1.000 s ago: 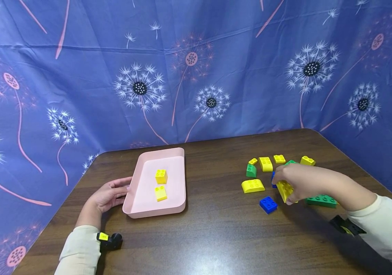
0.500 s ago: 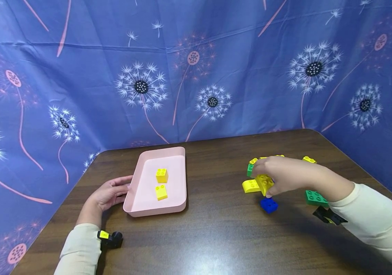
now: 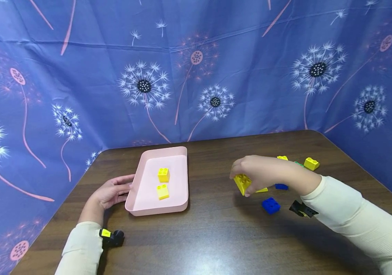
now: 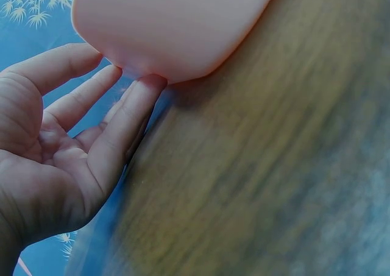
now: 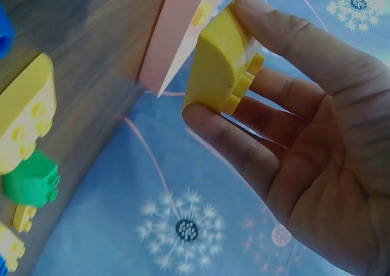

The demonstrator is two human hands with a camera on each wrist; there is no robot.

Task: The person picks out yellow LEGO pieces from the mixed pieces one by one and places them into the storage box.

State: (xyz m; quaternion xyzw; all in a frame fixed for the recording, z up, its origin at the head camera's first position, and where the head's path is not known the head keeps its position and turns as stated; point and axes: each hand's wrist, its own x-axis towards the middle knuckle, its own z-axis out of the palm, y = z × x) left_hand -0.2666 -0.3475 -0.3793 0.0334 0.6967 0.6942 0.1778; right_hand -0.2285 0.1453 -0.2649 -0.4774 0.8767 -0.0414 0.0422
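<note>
My right hand (image 3: 258, 172) holds a yellow building block (image 3: 242, 184) up over the table. In the right wrist view this yellow block (image 5: 216, 66) has sloping curved ends and studs toward the palm; thumb and a finger pinch it at opposite ends. On the left, my left hand (image 3: 111, 192) touches the outer left wall of a pink tray (image 3: 158, 211) with its fingertips. The left wrist view shows those fingers (image 4: 131, 114) loosely extended against the tray's edge. Inside the tray lie a yellow square block (image 3: 163, 175) and a yellow sloped block (image 3: 162, 192).
Right of the tray, a blue block (image 3: 271, 205) and a yellow block (image 3: 311, 164) lie on the brown table (image 3: 196, 236). Other blocks sit partly behind the right arm; the right wrist view shows a green one (image 5: 33, 181). A blue flowered cloth (image 3: 182, 76) hangs behind the table.
My right hand has carried the yellow block leftward, away from the other blocks and toward the tray. The left hand has stayed at the tray's side.
</note>
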